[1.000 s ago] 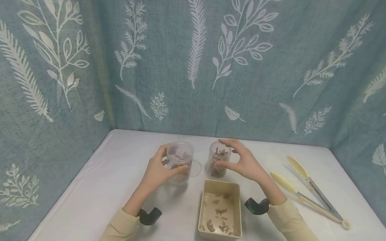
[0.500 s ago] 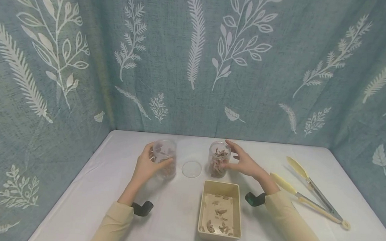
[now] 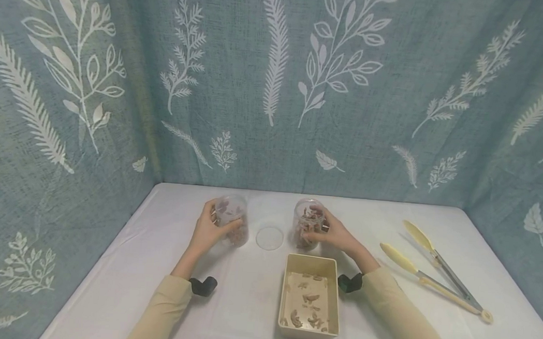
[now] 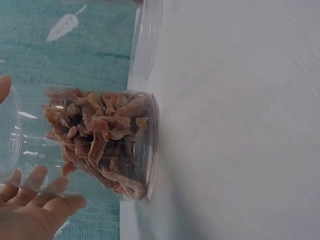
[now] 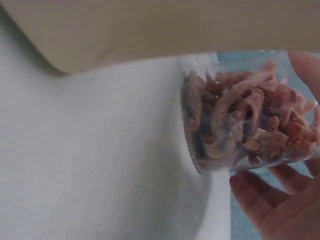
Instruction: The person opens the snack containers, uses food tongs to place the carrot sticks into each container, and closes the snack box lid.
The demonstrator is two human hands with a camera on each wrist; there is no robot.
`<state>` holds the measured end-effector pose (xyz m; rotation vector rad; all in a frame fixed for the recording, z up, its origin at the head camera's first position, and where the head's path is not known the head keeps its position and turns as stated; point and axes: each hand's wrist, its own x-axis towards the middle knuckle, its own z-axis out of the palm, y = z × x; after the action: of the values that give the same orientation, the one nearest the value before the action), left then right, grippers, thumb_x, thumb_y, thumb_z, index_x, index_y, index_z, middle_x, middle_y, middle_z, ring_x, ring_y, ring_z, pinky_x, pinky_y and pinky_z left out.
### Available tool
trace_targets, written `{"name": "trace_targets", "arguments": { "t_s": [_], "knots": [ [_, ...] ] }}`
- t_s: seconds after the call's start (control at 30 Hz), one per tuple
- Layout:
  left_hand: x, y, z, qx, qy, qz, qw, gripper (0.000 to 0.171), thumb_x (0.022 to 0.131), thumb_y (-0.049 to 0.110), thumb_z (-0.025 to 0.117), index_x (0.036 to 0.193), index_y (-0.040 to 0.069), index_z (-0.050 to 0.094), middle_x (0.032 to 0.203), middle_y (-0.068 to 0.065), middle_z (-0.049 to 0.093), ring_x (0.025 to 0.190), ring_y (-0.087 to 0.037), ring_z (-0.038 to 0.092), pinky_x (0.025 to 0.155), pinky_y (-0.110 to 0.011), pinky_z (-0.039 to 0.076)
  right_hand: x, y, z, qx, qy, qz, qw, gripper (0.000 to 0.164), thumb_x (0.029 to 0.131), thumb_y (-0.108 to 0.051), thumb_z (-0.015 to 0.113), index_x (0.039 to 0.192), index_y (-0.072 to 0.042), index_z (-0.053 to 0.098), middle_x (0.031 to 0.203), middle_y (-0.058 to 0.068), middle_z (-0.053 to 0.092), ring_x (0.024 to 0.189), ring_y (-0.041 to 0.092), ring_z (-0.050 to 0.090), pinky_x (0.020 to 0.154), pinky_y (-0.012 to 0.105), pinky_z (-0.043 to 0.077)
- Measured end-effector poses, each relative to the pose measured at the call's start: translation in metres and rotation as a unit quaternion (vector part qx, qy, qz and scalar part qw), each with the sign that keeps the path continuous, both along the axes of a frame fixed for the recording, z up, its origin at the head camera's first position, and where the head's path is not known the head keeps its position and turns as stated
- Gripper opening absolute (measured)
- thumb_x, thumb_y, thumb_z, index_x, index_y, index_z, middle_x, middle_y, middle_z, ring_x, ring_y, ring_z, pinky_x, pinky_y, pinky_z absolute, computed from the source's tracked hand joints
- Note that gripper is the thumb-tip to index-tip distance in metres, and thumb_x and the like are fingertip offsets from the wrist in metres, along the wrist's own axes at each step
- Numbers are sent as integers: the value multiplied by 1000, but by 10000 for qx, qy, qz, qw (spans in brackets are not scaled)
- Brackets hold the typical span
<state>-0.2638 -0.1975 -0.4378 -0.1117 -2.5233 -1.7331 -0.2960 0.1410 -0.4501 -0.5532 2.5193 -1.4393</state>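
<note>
My left hand (image 3: pixel 208 234) curls round a clear plastic jar (image 3: pixel 232 224) at the back left, thumb on the near side and fingers behind. Reddish-brown dried strips (image 4: pixel 100 135) fill roughly its lower part, and the jar has no lid on. The base is right at the white cloth in the left wrist view. To the right, my right hand (image 3: pixel 337 236) holds a second open jar (image 3: pixel 309 221), its thumb across the front. More of the same strips (image 5: pixel 250 115) fill that one higher up. Between the jars lies a round clear lid (image 3: pixel 269 238).
A beige rectangular box (image 3: pixel 337 298) stands in front of the right jar, with several scattered strip pieces on its floor. Yellow-tipped tongs (image 3: pixel 442 273) lie spread on the right of the white table (image 3: pixel 244 313). A patterned blue-green curtain (image 3: pixel 244 85) surrounds the back and sides.
My left hand has carried its jar leftward, away from the lid, and then stayed nearly still. My right hand has closed in round the right jar, which stayed in place.
</note>
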Motion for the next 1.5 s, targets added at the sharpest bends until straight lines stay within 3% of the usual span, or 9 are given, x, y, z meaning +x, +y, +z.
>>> {"name": "trace_targets", "arguments": {
  "t_s": [0.17,0.33,0.6,0.73,0.93,1.1,1.23,1.37,1.5],
  "knots": [
    [-3,-2,-4,48,0,-144,9999,90,78,36,74,144,13,19,151,-17,19,137,-42,19,112,-51,24,1,1,-3,-174,131,-173,9996,88,74,-30,78,144,-13,27,139,18,41,123,38,46,104,48,38],
    [-1,-1,-1,-386,194,-78,9990,98,76,39,74,148,13,12,153,-17,15,139,-40,17,111,-54,22,8,4,0,-301,193,-407,9985,87,72,-31,79,142,-15,31,135,16,46,117,34,52,100,46,43],
    [10,10,12,-1011,1345,203,9855,91,78,36,74,147,12,20,150,-13,22,138,-35,20,110,-57,21,22,14,15,-423,464,-698,9956,81,73,-32,79,140,-20,35,125,17,55,108,31,58,94,47,47],
    [12,23,19,-1320,2059,77,9696,79,81,28,72,144,13,28,149,-11,25,140,-31,17,113,-54,17,29,20,22,-406,501,-742,9952,83,73,-36,78,141,-23,34,125,14,55,106,29,60,89,46,50],
    [11,47,24,-2060,3046,-579,9282,67,80,23,73,136,5,42,140,-13,42,131,-31,36,109,-47,32,36,27,28,-463,656,-709,9943,83,73,-33,78,142,-20,34,128,14,53,104,29,60,89,46,50],
    [8,61,24,-2682,3517,-923,8921,60,80,25,73,131,3,48,131,-14,51,123,-29,46,104,-42,39,40,31,29,-408,712,-691,9942,83,73,-31,79,142,-20,34,130,15,52,104,30,60,90,49,49],
    [5,65,23,-2897,3770,-888,8752,57,80,23,73,129,4,50,128,-14,53,121,-28,49,102,-41,41,44,32,31,-357,705,-658,9947,83,72,-32,79,141,-22,35,128,15,53,103,29,60,90,50,48],
    [3,70,21,-2868,3726,-1102,8756,56,80,22,73,128,5,51,128,-13,53,121,-27,48,102,-39,42,48,33,32,-337,784,-657,9942,82,72,-29,80,140,-21,36,125,15,55,101,27,61,89,49,49],
    [3,79,17,-2893,3164,-1661,8880,60,84,27,69,134,5,45,132,-13,49,123,-27,45,105,-36,39,50,35,31,-322,853,-678,9935,81,73,-25,80,140,-17,37,127,17,53,102,30,61,90,50,48]
  ]
}}
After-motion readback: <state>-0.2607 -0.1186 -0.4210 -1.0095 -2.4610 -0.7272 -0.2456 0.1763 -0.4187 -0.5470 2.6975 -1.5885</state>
